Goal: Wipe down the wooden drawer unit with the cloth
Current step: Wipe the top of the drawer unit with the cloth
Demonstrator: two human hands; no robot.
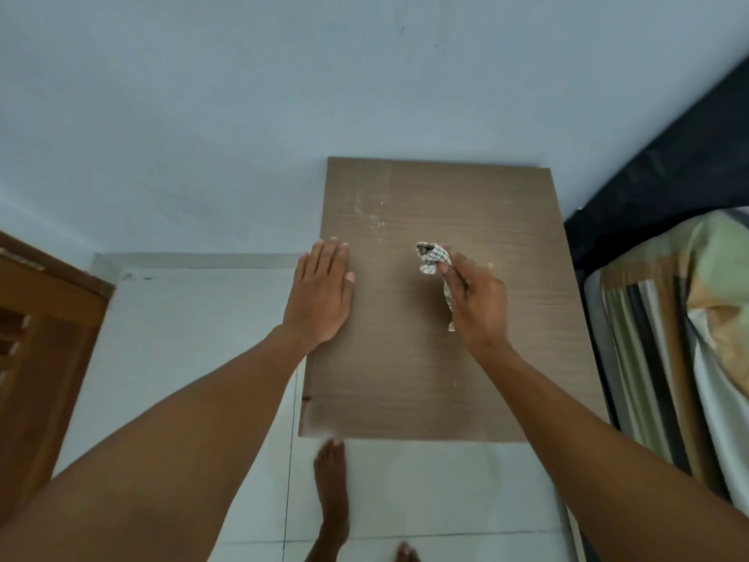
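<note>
**Cloth at mid-top, pale marks waiting at eleven o'clock**

The wooden drawer unit [437, 358] filled the centre of the head view, seen from above so that only its top panel showed; no drawer fronts were visible. Its long axis ran from six to twelve o'clock, away from the person, with the far edge against the wall [283, 95].

The right hand [476, 302] was closed around a bunched checked cloth [433, 258], the wad poking out past the fingertips toward eleven o'clock and a tail hanging below the palm. Whether the cloth pressed on the wood or hovered just above could not be told. The left hand [322, 292] lay open and flat, palm down, on the unit's left edge at about nine o'clock from the cloth, apparently bracing.

Pale smudges [371, 204] sat on the panel at eleven o'clock from the cloth, near but apart, and the right hand was the nearer one to them. Judged from this, the coming stroke would run up and left along the long axis.

Room looked generous toward twelve and six o'clock. At three o'clock the bed [681, 318] stood just beside the unit, leaving little overshoot. At nine o'clock the top ended above bare tiled floor [194, 338], and a bare foot [332, 480] stood at the near edge.
</note>
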